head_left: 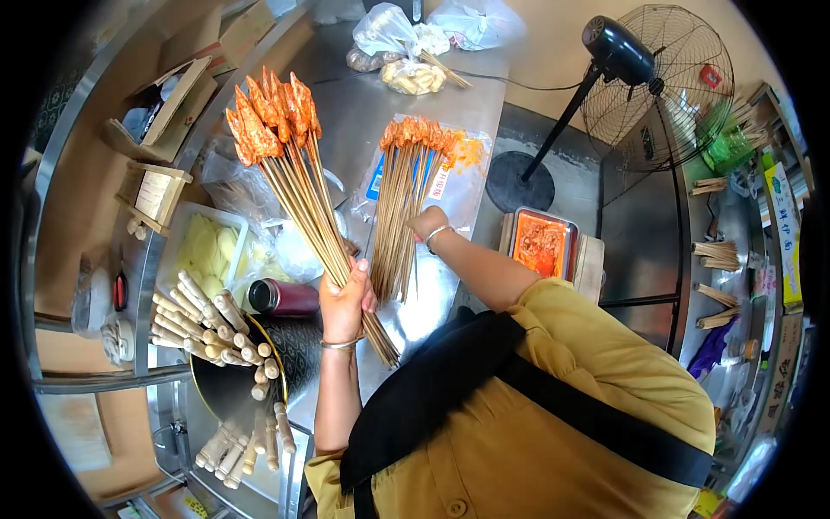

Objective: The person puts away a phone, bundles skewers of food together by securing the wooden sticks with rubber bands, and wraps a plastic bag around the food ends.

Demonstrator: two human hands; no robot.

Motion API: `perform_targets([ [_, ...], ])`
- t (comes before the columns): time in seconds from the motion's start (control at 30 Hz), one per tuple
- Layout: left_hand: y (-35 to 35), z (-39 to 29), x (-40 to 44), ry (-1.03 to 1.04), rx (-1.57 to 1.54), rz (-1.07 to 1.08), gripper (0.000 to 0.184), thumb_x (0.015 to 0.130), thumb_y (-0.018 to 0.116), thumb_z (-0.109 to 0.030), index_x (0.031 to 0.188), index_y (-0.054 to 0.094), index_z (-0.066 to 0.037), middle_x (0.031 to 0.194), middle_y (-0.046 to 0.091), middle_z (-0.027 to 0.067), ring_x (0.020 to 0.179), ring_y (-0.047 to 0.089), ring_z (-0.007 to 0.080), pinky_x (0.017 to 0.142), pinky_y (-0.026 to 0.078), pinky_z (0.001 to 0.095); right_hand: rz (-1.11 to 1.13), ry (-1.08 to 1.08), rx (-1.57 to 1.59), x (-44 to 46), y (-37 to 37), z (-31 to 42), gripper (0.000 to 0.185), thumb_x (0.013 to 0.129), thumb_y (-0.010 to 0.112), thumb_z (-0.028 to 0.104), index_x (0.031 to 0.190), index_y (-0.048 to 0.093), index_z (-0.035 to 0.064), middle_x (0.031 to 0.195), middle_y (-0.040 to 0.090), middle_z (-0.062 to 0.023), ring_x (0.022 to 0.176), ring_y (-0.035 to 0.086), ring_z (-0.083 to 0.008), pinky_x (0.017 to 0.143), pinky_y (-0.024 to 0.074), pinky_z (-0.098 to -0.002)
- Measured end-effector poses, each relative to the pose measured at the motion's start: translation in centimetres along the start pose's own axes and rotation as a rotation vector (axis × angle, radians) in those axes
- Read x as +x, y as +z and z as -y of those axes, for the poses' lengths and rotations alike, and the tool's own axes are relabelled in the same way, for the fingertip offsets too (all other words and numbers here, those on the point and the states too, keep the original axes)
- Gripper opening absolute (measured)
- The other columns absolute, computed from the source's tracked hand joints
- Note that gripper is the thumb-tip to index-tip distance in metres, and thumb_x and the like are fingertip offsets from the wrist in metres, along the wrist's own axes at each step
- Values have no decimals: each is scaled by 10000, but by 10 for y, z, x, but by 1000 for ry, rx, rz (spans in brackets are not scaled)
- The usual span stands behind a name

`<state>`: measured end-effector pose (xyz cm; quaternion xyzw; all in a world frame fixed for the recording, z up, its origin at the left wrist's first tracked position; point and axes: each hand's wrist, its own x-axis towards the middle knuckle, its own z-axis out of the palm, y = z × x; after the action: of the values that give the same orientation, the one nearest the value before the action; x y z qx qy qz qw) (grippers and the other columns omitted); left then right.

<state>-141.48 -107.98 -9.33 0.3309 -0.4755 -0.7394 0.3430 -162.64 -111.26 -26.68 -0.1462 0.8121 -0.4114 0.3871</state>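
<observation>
A thick bundle of bamboo skewers (298, 203) is gripped in my left hand (344, 298), tilted up and to the left, with orange-red coated meat (275, 117) at the top ends. To its right, a second pile of skewers (398, 216) lies on the steel table, its coated meat (418, 134) resting on a plastic bag (467, 177) with blue and white print. My right hand (426, 225) is at the right edge of that pile, fingers curled by the sticks; whatever they pinch is too small to make out.
A dark red flask (284, 297) and a tub of pale slices (207, 251) stand at the left, above a pot of wooden-handled tools (233, 337). A tray of red sauce (543, 246) sits at the right, near a black fan (618, 52). Bagged food (413, 76) lies at the back.
</observation>
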Motion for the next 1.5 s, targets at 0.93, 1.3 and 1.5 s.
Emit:
perform_targets([
  [0.93,11,6,8,-12,-18,8,166,886,563,-147,807,422,-107,497,354,-49,374,336,52,348,299,201,114,48,871,-25,2,9,57,850,498,92,888,483,53,631,523,-43,468,468,-123,413,396,-249],
  [1.3,12,12,10,4,-17,15,169,883,565,-144,819,415,-104,495,357,-42,361,328,59,342,300,207,-114,-235,640,-3,22,-16,125,875,514,144,879,420,62,581,453,-18,425,417,-104,361,347,-244],
  [1.5,13,13,8,-2,-29,2,177,880,567,-143,811,408,-106,496,353,-40,362,322,60,343,301,209,36,50,708,-16,3,16,284,763,698,209,763,484,21,574,493,-48,384,432,-132,331,363,-266],
])
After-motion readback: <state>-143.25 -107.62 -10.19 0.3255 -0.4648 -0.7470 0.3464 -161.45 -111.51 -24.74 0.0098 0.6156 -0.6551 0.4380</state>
